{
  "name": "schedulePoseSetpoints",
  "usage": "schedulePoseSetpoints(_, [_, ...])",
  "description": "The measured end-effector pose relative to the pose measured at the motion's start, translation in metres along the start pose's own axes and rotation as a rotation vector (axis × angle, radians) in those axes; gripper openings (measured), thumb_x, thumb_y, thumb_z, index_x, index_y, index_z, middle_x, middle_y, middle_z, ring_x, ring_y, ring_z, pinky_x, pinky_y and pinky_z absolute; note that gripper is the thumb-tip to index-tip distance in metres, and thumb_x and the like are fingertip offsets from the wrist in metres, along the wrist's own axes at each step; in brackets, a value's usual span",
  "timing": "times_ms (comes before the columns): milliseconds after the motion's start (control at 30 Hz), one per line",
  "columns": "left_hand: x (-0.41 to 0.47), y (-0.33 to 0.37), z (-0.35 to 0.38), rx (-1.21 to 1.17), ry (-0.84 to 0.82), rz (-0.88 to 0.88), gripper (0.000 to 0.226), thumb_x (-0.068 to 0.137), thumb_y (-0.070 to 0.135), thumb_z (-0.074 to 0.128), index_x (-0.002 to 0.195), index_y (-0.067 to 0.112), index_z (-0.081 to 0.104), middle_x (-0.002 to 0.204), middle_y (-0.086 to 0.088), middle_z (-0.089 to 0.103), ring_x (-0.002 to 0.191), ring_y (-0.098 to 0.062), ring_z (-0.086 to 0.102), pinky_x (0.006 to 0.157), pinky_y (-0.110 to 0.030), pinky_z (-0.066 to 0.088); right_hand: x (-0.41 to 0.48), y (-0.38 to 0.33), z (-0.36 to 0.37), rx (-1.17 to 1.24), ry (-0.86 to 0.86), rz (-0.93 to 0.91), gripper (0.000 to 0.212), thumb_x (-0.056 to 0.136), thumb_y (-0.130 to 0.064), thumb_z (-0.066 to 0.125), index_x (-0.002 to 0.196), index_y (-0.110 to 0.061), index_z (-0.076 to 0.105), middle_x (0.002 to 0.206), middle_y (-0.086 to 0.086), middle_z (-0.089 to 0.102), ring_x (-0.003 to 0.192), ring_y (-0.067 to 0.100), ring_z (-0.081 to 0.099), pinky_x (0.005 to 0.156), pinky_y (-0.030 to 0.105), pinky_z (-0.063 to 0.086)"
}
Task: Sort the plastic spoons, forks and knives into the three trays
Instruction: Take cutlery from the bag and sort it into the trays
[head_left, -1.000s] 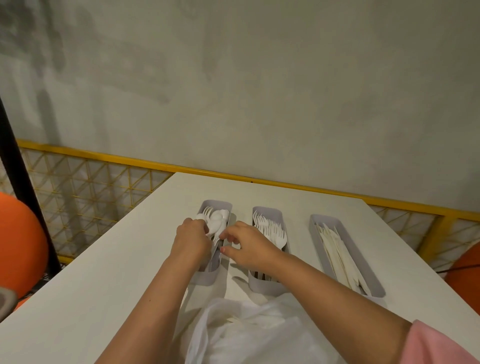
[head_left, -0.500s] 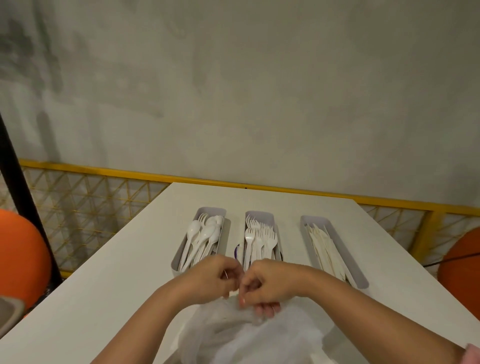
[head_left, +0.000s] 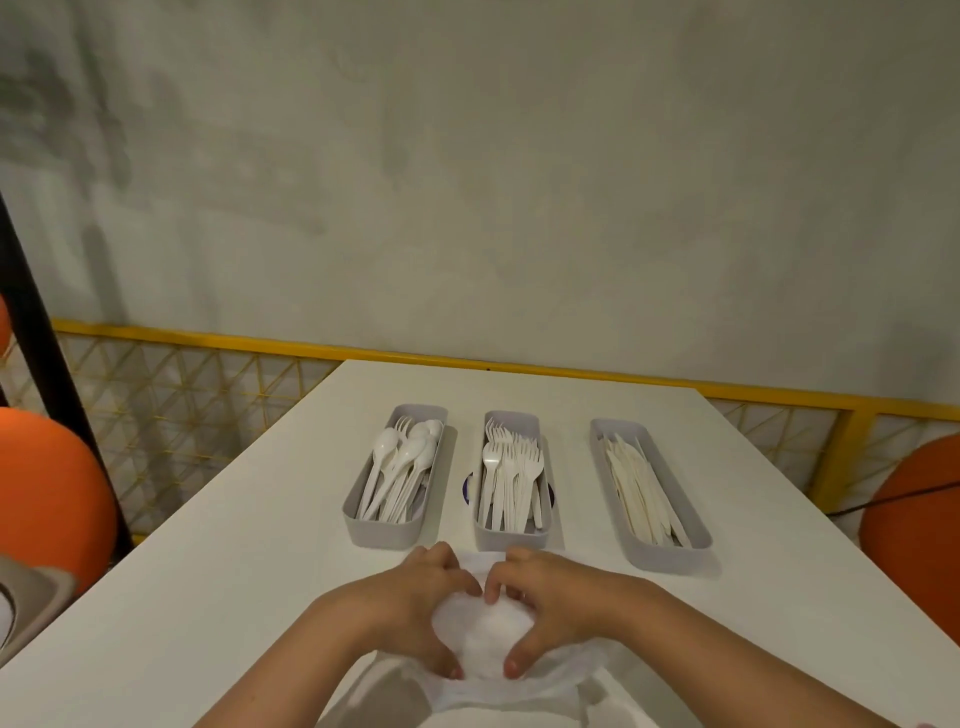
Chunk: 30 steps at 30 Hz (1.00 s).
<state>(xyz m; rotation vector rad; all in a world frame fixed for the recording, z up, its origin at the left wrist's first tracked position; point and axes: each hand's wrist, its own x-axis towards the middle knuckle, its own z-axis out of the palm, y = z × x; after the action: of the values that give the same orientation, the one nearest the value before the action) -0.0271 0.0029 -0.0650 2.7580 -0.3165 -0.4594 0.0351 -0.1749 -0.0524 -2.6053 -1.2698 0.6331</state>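
A white table (head_left: 234, 545) bore everything. A crumpled plastic bag (head_left: 488, 639) lay just on the person's side of the middle tray (head_left: 511, 538). The left tray (head_left: 384, 532) and right tray (head_left: 670, 558) flanked the middle tray, each apart from it. The left hand (head_left: 405, 597) and right hand (head_left: 566, 597), near the middle tray's closer end, both gripped the bunched bag with curled fingers. Forks (head_left: 511, 467) filled the middle tray, spoons (head_left: 400, 457) lay in the tray to its left, and knives (head_left: 639, 483) in the tray to its right.

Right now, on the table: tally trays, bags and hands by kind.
Grey trays: 3
White plastic bag: 1
Hands, left hand and right hand, both gripping the bag: 2
Total: 6
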Motion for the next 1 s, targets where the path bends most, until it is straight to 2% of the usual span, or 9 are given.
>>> schedulePoseSetpoints(100, [-0.002, -0.002, 0.001, -0.019, 0.012, -0.019, 0.071, 0.076, 0.033, 0.073, 0.137, 0.037, 0.038, 0.137, 0.005, 0.022, 0.132, -0.013, 0.028, 0.109, -0.027, 0.032, -0.003, 0.002, 0.002, 0.027, 0.002, 0.029, 0.071, 0.071, -0.035, 0.079, 0.130, -0.027, 0.041, 0.121, -0.001, 0.042, 0.105, 0.018, 0.048, 0.094, 0.033, 0.045])
schedulePoseSetpoints(233, [-0.002, -0.006, 0.002, -0.007, 0.006, -0.019, 0.066, 0.076, 0.030, 0.072, 0.132, 0.038, 0.039, 0.151, 0.006, 0.009, 0.139, -0.016, 0.022, 0.110, -0.028, 0.030, -0.006, 0.005, 0.002, 0.105, 0.076, 0.058, 0.071, 0.079, -0.039, 0.071, 0.138, -0.024, 0.035, 0.114, -0.007, 0.040, 0.096, 0.012, 0.046, 0.084, 0.023, 0.040])
schedulePoseSetpoints(367, [-0.001, -0.006, 0.000, 0.010, -0.065, -0.013, 0.061, 0.076, 0.025, 0.071, 0.128, 0.037, 0.042, 0.156, 0.006, 0.003, 0.142, -0.015, 0.018, 0.108, -0.028, 0.031, -0.007, 0.010, 0.006, 0.033, 0.138, 0.118, 0.065, 0.088, -0.040, 0.059, 0.144, -0.019, 0.033, 0.144, 0.001, 0.026, 0.128, 0.021, 0.041, 0.105, 0.027, 0.034])
schedulePoseSetpoints(500, [-0.002, -0.002, -0.002, -0.004, -0.095, -0.001, 0.041, 0.077, 0.022, 0.070, 0.114, 0.031, 0.053, 0.157, 0.005, 0.000, 0.141, -0.017, 0.023, 0.102, -0.022, 0.033, -0.008, 0.008, 0.011, -0.052, 0.060, 0.182, 0.075, 0.085, -0.047, 0.060, 0.147, -0.020, 0.026, 0.146, 0.002, 0.023, 0.130, 0.024, 0.039, 0.106, 0.033, 0.036])
schedulePoseSetpoints(633, [-0.002, -0.004, -0.001, -0.062, -0.081, -0.009, 0.021, 0.080, 0.025, 0.068, 0.095, 0.033, 0.056, 0.157, 0.012, 0.003, 0.138, -0.014, 0.029, 0.090, -0.017, 0.031, -0.007, 0.002, 0.011, -0.079, 0.118, 0.182, 0.050, 0.091, -0.038, 0.055, 0.135, -0.017, 0.043, 0.133, 0.005, 0.042, 0.115, 0.024, 0.049, 0.089, 0.031, 0.040])
schedulePoseSetpoints(767, [0.002, -0.015, 0.002, -0.081, 0.073, -0.012, 0.031, 0.079, 0.021, 0.070, 0.096, 0.031, 0.046, 0.128, 0.007, 0.039, 0.113, -0.014, 0.044, 0.090, -0.022, 0.041, -0.011, 0.000, 0.015, -0.040, 0.152, 0.138, 0.014, 0.093, -0.030, 0.053, 0.097, -0.018, 0.048, 0.096, 0.003, 0.048, 0.084, 0.020, 0.043, 0.066, 0.029, 0.033])
schedulePoseSetpoints(833, [0.006, -0.018, 0.005, -0.099, 0.171, -0.037, 0.032, 0.081, 0.016, 0.068, 0.098, 0.029, 0.046, 0.109, 0.006, 0.045, 0.099, -0.013, 0.046, 0.086, -0.025, 0.046, -0.015, -0.001, 0.013, -0.073, 0.140, 0.128, 0.015, 0.093, -0.030, 0.053, 0.090, -0.020, 0.041, 0.091, 0.000, 0.046, 0.082, 0.020, 0.043, 0.061, 0.029, 0.032])
schedulePoseSetpoints(933, [0.011, -0.020, 0.010, -0.141, 0.213, -0.101, 0.018, 0.086, 0.012, 0.061, 0.098, 0.024, 0.053, 0.108, -0.001, 0.051, 0.097, -0.016, 0.049, 0.087, -0.033, 0.052, -0.016, -0.005, 0.014, -0.138, 0.122, 0.124, 0.019, 0.091, -0.027, 0.050, 0.078, -0.019, 0.039, 0.081, -0.003, 0.044, 0.081, 0.020, 0.042, 0.056, 0.025, 0.030])
schedulePoseSetpoints(1000, [0.012, -0.019, 0.012, -0.114, 0.210, -0.107, 0.016, 0.088, 0.011, 0.057, 0.101, 0.020, 0.057, 0.105, -0.001, 0.049, 0.092, -0.014, 0.047, 0.083, -0.027, 0.050, -0.015, -0.006, 0.018, -0.141, 0.109, 0.132, 0.030, 0.090, -0.027, 0.049, 0.065, -0.023, 0.032, 0.070, -0.007, 0.037, 0.079, 0.021, 0.041, 0.053, 0.021, 0.026])
